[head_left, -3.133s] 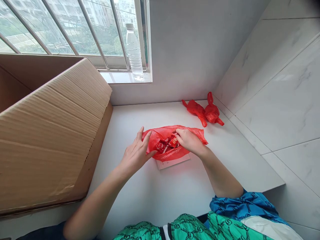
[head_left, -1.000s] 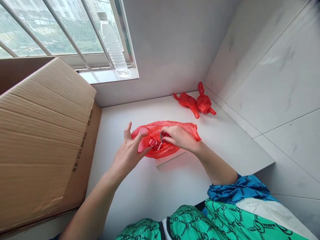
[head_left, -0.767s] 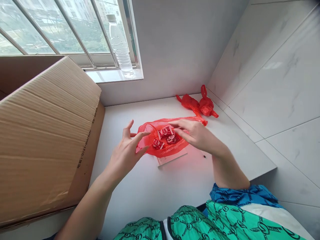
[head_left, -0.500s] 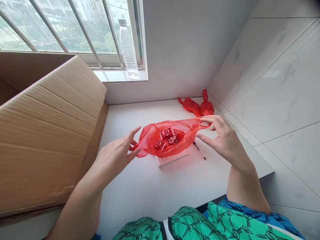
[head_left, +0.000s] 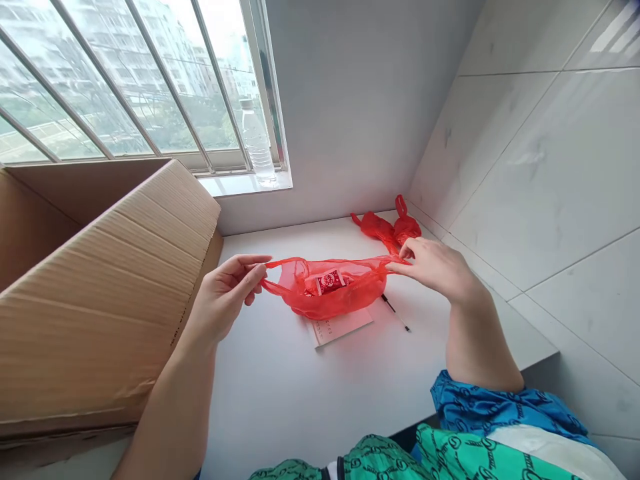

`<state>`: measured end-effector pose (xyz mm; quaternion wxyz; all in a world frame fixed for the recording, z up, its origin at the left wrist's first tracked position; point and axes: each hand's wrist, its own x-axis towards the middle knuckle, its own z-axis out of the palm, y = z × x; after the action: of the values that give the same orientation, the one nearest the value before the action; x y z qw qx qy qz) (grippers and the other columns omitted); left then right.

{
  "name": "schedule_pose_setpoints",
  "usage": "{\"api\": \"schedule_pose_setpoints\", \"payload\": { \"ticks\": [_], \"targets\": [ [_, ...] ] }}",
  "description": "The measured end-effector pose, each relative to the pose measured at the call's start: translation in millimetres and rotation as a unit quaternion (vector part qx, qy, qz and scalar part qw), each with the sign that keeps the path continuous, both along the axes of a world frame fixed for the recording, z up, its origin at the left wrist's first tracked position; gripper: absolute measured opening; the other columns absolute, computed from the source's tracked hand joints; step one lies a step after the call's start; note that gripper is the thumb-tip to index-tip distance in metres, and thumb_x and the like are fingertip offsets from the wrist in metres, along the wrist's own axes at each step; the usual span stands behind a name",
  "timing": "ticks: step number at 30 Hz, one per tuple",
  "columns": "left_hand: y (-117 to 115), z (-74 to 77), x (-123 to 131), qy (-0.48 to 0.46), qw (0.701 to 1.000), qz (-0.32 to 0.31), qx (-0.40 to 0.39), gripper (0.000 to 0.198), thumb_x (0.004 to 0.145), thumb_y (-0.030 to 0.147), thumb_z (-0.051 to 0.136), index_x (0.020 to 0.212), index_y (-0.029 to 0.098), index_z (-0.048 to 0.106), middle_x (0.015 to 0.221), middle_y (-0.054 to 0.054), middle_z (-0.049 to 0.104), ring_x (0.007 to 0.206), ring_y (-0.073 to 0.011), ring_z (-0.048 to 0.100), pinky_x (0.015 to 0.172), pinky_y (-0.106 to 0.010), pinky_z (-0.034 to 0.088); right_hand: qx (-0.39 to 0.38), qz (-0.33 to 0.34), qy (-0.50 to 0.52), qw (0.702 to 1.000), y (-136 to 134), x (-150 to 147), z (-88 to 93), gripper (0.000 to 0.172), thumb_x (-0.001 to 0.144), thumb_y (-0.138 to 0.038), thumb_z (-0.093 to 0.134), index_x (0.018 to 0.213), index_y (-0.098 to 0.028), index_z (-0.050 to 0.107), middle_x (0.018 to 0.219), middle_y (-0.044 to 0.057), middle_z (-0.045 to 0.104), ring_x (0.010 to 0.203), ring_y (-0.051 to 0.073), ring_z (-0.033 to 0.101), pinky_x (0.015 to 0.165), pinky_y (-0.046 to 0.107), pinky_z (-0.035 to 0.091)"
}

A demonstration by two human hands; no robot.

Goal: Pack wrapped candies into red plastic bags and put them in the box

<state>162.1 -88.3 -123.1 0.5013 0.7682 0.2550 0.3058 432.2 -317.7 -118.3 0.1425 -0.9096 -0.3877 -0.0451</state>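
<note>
A thin red plastic bag (head_left: 340,303) is stretched sideways between my hands, its mouth partly open toward me. Inside it lie small red wrapped packets (head_left: 331,282); one shows plainly and the others are mostly covered by the film. My left hand (head_left: 227,293) pinches the bag's left handle between thumb and fingers. At the other end, my right hand (head_left: 435,267) grips the right handle the same way. Beneath the bag, a small printed notepad (head_left: 343,327) lies on the white table (head_left: 280,387), partly hidden. A pen (head_left: 397,313) rests just right of it.
A large open cardboard box (head_left: 110,287) takes up the left side. Tied red plastic bags (head_left: 383,227) sit at the table's back corner. On the windowsill stands a clear water bottle (head_left: 257,143). A tiled wall (head_left: 550,173) rises on the right.
My fingers have closed on both handles, the left hand moving outward and gripping more firmly. The bag's mouth is narrower, covering more of the packets. The head view has tilted up somewhat.
</note>
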Motion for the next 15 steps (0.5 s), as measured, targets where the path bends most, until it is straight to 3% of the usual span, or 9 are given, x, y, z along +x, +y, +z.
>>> {"api": "schedule_pose_setpoints", "payload": {
  "ticks": [2,6,10,13,15],
  "targets": [
    [1,-0.3,6,-0.025,0.999,0.011,-0.019,0.031,0.085,0.043,0.07,0.106,0.02,0.071,0.073,-0.001,0.059,0.06,-0.0099,0.05,0.052,-0.021,0.044,-0.012,-0.01,0.006,1.0,3,2,0.4,0.031,0.074,-0.052,0.068,0.074,-0.022,0.057,0.077,0.001,0.068,0.064,0.018,0.059,0.05,0.026,0.031],
    [6,0.0,14,-0.027,1.0,0.006,-0.011,0.04,0.08,0.038,0.077,0.115,0.02,0.07,0.084,-0.003,0.064,0.069,-0.0107,0.056,0.058,-0.021,0.05,-0.017,-0.007,0.038,0.999,-2,12,-4.2,0.017,0.075,-0.036,0.064,0.065,-0.023,0.058,0.063,-0.001,0.066,0.054,0.016,0.055,0.046,0.026,0.028],
    [19,0.5,24,-0.058,0.998,0.009,0.022,0.052,0.076,0.029,0.08,0.126,0.022,0.067,0.089,-0.003,0.067,0.079,-0.0127,0.061,0.065,-0.023,0.057,0.027,-0.001,0.051,0.998,-21,28,-3.3,0.018,0.077,-0.033,0.061,0.062,-0.024,0.062,0.061,-0.001,0.064,0.048,0.014,0.05,0.044,0.028,0.026],
    [30,4.3,35,-0.123,0.986,0.075,0.089,0.038,0.072,0.021,0.082,0.109,0.019,0.075,0.085,0.0,0.069,0.078,-0.0109,0.062,0.065,-0.022,0.059,0.076,0.002,0.035,0.997,-24,34,2.8,0.024,0.083,-0.036,0.059,0.062,-0.024,0.061,0.062,0.0,0.062,0.048,0.013,0.046,0.046,0.029,0.027],
    [32,10.1,42,-0.165,0.97,0.117,0.136,0.026,0.072,0.021,0.081,0.098,0.018,0.076,0.085,0.002,0.07,0.078,-0.01,0.063,0.064,-0.024,0.059,0.153,0.019,0.032,0.988,-14,33,6.1,0.03,0.088,-0.041,0.058,0.064,-0.023,0.059,0.068,0.002,0.062,0.05,0.012,0.045,0.049,0.029,0.03]
  ]
}}
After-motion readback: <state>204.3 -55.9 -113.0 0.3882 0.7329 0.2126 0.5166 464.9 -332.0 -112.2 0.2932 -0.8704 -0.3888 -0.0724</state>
